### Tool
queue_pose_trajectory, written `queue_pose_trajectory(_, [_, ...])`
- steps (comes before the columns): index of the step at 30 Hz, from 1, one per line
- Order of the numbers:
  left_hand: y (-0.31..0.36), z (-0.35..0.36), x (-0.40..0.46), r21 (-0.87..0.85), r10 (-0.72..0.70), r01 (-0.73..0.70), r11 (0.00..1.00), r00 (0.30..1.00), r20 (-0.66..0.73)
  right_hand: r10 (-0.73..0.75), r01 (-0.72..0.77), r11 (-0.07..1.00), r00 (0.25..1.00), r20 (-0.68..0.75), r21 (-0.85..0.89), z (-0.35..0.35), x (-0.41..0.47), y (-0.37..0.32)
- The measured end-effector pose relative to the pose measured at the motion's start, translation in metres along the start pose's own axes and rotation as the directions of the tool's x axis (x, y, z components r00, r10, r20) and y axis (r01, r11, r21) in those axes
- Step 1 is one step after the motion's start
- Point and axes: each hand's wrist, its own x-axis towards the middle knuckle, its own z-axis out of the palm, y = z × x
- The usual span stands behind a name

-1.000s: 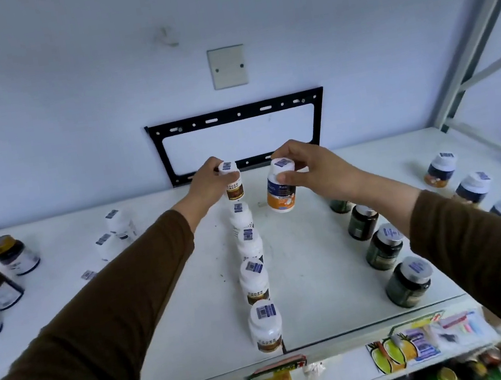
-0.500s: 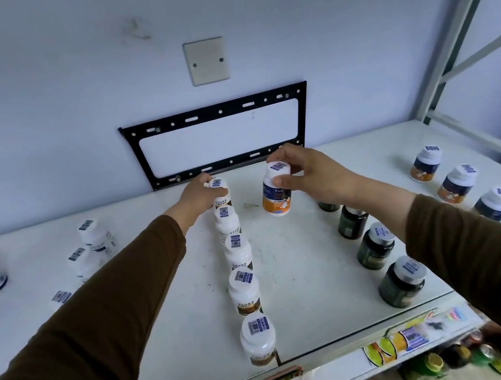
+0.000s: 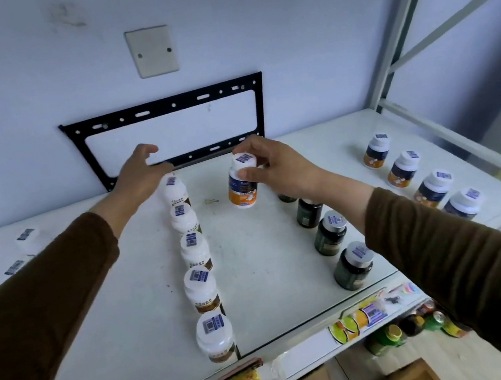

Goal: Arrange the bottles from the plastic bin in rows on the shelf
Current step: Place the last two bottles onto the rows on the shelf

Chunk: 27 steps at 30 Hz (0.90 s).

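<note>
An orange-labelled bottle (image 3: pixel 242 184) is gripped at its white cap by the right hand (image 3: pixel 275 169), held upright above the shelf (image 3: pixel 262 253), to the right of the row of white bottles (image 3: pixel 195 257). The left hand (image 3: pixel 139 178) is held relaxed w/ nothing grasped, just above the row's rear end. A row of dark bottles (image 3: pixel 332 236) is seen further right of the white row, w/ a black bracket (image 3: pixel 164 111) on the wall behind.

held bottle (image 3: pixel 242 184): white cap, orange-navy label, upright, above shelf (image 3: pixel 271 268) near its back edge
white row (image 3: pixel 196 257): five bottles, back to front edge
</note>
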Motion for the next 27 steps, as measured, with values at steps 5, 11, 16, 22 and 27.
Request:
queue_pose_trajectory(5, [0.040,0.005,-0.021,0.034,0.149,-0.147,0.989,0.987,-0.063,-0.024,0.025,0.999,0.999,-0.024,0.045,-0.023,-0.014,0.002])
queue_pose_trajectory(11, [0.095,0.035,-0.047,0.054,0.223,-0.221,0.974,0.974,-0.043,-0.060,0.061,0.998,0.998,-0.029,0.015,-0.081,-0.029,0.019])
queue_pose_trajectory(16, [0.127,0.074,-0.063,0.066,0.252,-0.249,0.966,0.967,-0.031,-0.097,0.096,0.994,0.995,-0.018,-0.056,-0.143,-0.036,0.046])
queue_pose_trajectory(22, [0.163,0.118,-0.069,0.090,0.247,-0.250,0.964,0.968,0.045,-0.075,0.066,0.989,0.995,-0.061,-0.134,-0.201,-0.027,0.088])
queue_pose_trajectory(27, [0.184,0.146,-0.059,0.054,0.260,-0.267,0.962,0.959,0.109,-0.004,-0.026,0.963,0.994,-0.112,-0.267,-0.231,-0.006,0.124])
